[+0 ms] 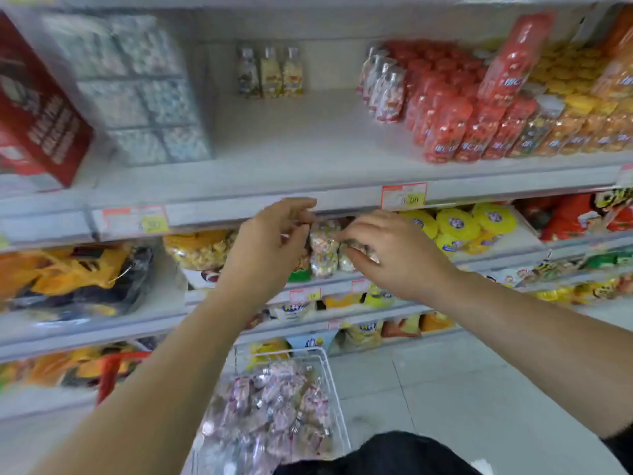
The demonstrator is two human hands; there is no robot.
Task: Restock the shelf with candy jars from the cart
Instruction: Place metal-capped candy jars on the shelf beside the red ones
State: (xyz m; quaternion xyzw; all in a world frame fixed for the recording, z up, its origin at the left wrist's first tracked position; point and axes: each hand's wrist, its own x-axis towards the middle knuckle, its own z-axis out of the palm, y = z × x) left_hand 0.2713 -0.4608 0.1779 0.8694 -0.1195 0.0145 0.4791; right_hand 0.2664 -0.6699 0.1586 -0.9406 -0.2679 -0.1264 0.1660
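Candy jars (323,250) sit gripped between curled left hand (270,248) and right hand (394,257).

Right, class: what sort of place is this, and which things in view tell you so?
Most likely a shop's sweets and snack aisle: tiered shelves packed with candy jars, price tags on the shelf edges, and a wire cart of wrapped candy parked below.

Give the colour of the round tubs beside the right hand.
The round tubs are yellow with purple-blue labels; the head view shows it best.
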